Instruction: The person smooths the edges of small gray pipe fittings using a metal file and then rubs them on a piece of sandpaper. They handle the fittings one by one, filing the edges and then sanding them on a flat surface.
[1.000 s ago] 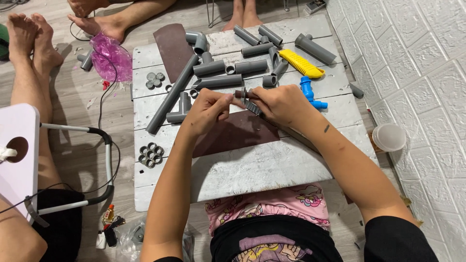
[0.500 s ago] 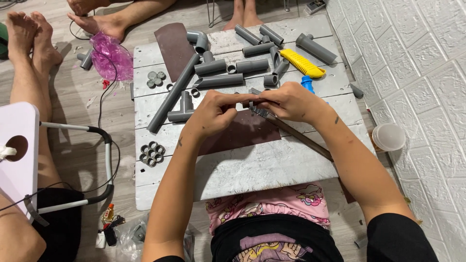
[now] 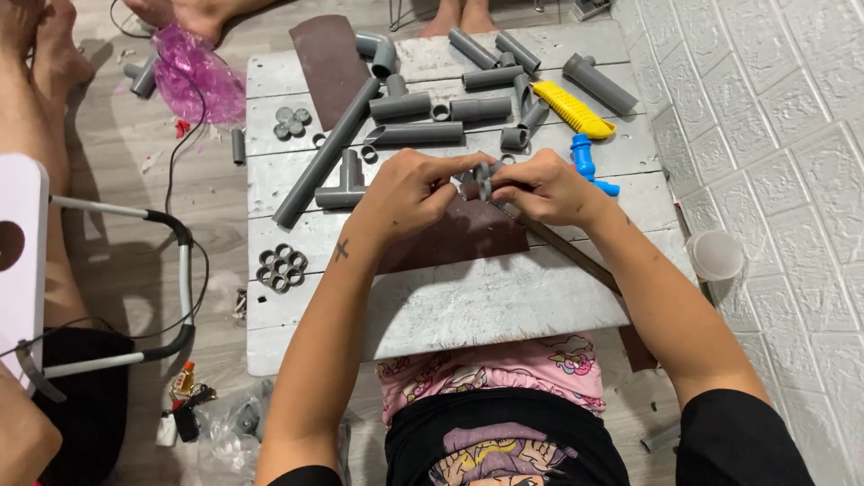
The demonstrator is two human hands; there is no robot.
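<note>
The whitewashed plank surface [image 3: 468,306] fills the middle of the view, w/ a brown sandpaper sheet [image 3: 468,236] lying flat at its centre. Up top sits a scatter of grey PVC parts: a long grey pipe [image 3: 328,153] running diagonally from upper right to lower left, a tee fitting [image 3: 346,184] beside its lower half, shorter pipe lengths [image 3: 423,135] lying roughly left-right, plus a yellow-handled tool [image 3: 571,110] and a blue fitting [image 3: 587,162] toward the right. A cluster of cut grey rings [image 3: 281,266] sits near the surface's left edge.

Both hands meet just above the sandpaper, fingertips nearly touching. Left hand [image 3: 405,193] comes in from the left, right hand [image 3: 551,189] from the right; each grip is closed, thumb and fingers pinched on the same small grey ring piece [image 3: 483,177]. The piece sits between the two hands, about equidistant, so neither is clearly nearer. It's held on edge, off the surface, just over the sandpaper's top edge. Its short axis seems to run left-right, open ends facing each hand, but it's small and partly hidden by fingers, so can't be sure.

A thin dark strip [image 3: 562,245] lies under the right wrist, running diagonally down to the right.
</note>
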